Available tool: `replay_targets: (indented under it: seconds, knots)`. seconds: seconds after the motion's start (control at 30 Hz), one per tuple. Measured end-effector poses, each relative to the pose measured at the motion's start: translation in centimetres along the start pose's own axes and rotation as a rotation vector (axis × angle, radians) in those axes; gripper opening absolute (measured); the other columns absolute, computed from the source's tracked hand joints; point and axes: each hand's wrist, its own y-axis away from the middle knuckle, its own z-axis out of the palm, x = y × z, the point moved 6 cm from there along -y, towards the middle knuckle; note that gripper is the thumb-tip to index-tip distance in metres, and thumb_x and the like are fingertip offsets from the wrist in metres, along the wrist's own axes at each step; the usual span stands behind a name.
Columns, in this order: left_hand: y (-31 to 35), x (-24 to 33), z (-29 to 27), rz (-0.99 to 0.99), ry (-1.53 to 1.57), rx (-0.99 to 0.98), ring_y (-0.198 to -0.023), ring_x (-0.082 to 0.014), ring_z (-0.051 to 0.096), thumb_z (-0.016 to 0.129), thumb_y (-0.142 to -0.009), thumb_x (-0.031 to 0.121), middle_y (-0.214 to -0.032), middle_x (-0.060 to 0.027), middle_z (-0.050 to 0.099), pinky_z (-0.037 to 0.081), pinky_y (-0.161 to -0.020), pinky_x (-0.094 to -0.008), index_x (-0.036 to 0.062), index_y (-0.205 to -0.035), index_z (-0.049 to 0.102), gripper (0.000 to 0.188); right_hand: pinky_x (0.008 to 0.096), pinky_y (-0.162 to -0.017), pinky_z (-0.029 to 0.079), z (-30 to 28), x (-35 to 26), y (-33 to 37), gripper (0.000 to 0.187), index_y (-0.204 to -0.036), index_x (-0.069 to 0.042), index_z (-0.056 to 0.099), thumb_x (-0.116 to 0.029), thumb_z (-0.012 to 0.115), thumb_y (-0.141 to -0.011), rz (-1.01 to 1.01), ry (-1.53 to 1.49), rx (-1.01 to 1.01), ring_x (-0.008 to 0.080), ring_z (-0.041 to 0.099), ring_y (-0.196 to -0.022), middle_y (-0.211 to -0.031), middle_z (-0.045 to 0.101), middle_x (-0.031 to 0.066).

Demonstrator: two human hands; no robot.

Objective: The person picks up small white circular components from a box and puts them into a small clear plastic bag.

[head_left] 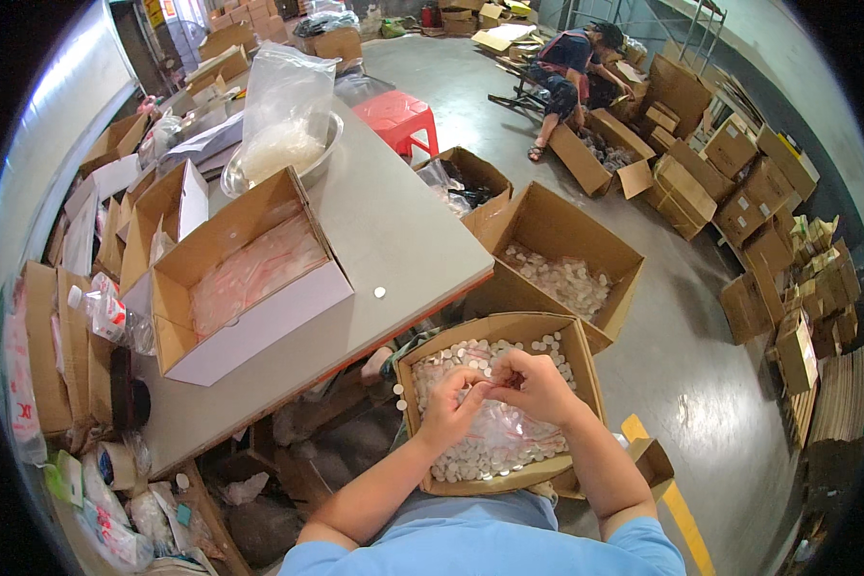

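Observation:
My left hand (448, 403) and my right hand (538, 386) meet over an open cardboard box (593, 370) at my lap. Both are closed, fingertips pinched together on what looks like a small clear zip bag, mostly hidden by the fingers. Below them, a heap of clear plastic zip bags (516, 430) with red lines lies on many small white round discs (470, 466) that fill the box. A few loose discs (400, 405) rest at the box's left rim.
A grey table (394, 240) on the left bears a box (259, 331) of red-lined bags, a metal bowl (331, 144) and a plastic bottle (110, 317). Beyond my box stands another box (605, 250) holding filled bags. A person (568, 72) sits far off near stacked cartons (739, 192).

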Motion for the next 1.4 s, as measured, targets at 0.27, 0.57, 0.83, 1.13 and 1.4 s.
replay_targets:
  seconds: [0.27, 0.57, 0.83, 1.13, 1.4]
  knots:
    - [0.1, 1.1, 0.0, 0.001, -0.019, -0.024, -0.071, -0.0139, 0.052, 0.058, -0.087, 0.011, -0.076, -0.0057, 0.055, 0.042, -0.066, -0.0273, -0.0004, -0.081, 0.057, 0.013, 0.0274, -0.057, 0.042, 0.1, 0.1, 0.1, 0.013, -0.085, 0.0, 0.059, -0.009, 0.068, -0.082, -0.024, -0.053, -0.174, 0.0121, 0.049, -0.062, -0.068, 0.056, 0.0067]
    - [0.5, -0.4, 0.9, -0.156, -0.06, -0.052, -0.076, -0.0184, 0.057, 0.059, -0.086, 0.014, -0.081, -0.0079, 0.059, 0.045, -0.071, -0.0293, 0.002, -0.093, 0.059, 0.014, 0.0251, -0.06, 0.046, -4.2, 3.5, -0.3, 0.007, -0.085, -0.001, 0.062, -0.008, 0.063, -0.085, 0.168, -0.292, 0.254, 0.0123, 0.056, -0.068, -0.074, 0.06, 0.0026]
    - [2.7, 2.1, 6.1, 0.317, -0.737, -0.568, -0.109, -0.0322, 0.052, 0.064, -0.073, 0.01, -0.116, -0.0114, 0.057, 0.044, -0.093, -0.0419, 0.0087, -0.106, 0.061, 0.033, 0.0236, -0.072, 0.051, -9.0, 6.9, -0.1, 0.023, -0.11, 0.002, 0.056, -0.012, 0.058, -0.091, 0.153, -0.744, 0.735, 0.0123, 0.062, -0.082, -0.089, 0.063, 0.0059]
    - [2.6, -0.6, 4.9, 0.213, -0.656, -0.542, -0.1, -0.029, 0.054, 0.065, -0.071, 0.006, -0.103, -0.0095, 0.057, 0.047, -0.086, -0.0365, 0.0055, -0.096, 0.061, 0.026, 0.0431, -0.087, 0.047, 0.0, 7.2, 0.5, 0.051, -0.121, -0.009, 0.053, -0.02, 0.07, -0.074, 0.295, 0.591, -0.178, 0.0415, 0.057, -0.099, -0.116, 0.052, 0.0248]
    - [3.1, 0.8, 5.8, 0.201, -0.76, -0.605, -0.099, -0.0297, 0.053, 0.069, -0.073, 0.014, -0.094, -0.0098, 0.056, 0.045, -0.085, -0.0395, 0.004, -0.083, 0.059, 0.018, 0.0431, -0.082, 0.048, 0.5, 8.1, 0.2, 0.042, -0.11, -0.004, 0.055, -0.014, 0.067, -0.071, 0.25, 0.437, -0.254, 0.0391, 0.06, -0.094, -0.104, 0.061, 0.0238]
